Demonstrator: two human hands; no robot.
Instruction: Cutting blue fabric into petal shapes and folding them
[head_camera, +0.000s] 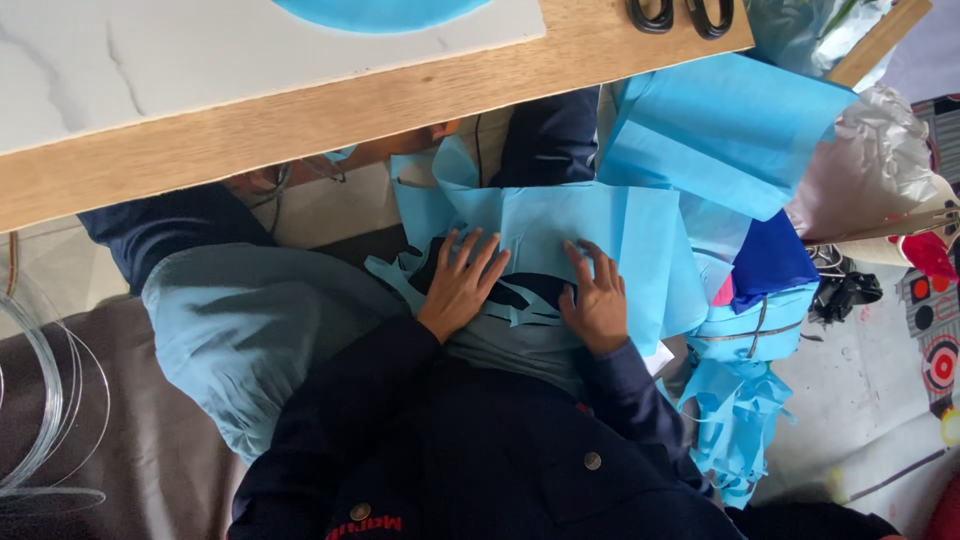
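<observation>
Nearest the camera is the person's dark navy jacket (480, 470), with two round metal buttons showing on its front. Just beyond it both hands rest flat on a light blue tissue paper sheet (590, 225) spread over the lap. The left hand (462, 285) lies palm down, its fingers (478, 252) spread open and pointing far, pressing the paper and gripping nothing. The right hand (597, 300) lies the same way just to the right, fingers apart, flat on the sheet. Between the two hands a dark cut-out gap shows in the paper, with thin cut strips around it. The sheet's long axis runs roughly left to right, its far edge toward the table.

To the near right, a bundle of light blue paper scraps (740, 400) hangs down, tied with a thin cord. A second, larger light blue sheet (725, 130) lies farther right, tilted, above a dark blue piece (770, 255). At left, a pale blue-grey cloth (240, 320) lies in folds, and clear wire loops (40, 400) curl at the left edge.

Farther off stands a wooden table (300, 120) with a white marble-patterned board (200, 50) on it. One pair of black-handled scissors (680, 15) lies at its far right edge, and part of one blue round shape (380, 12) shows at the top.
</observation>
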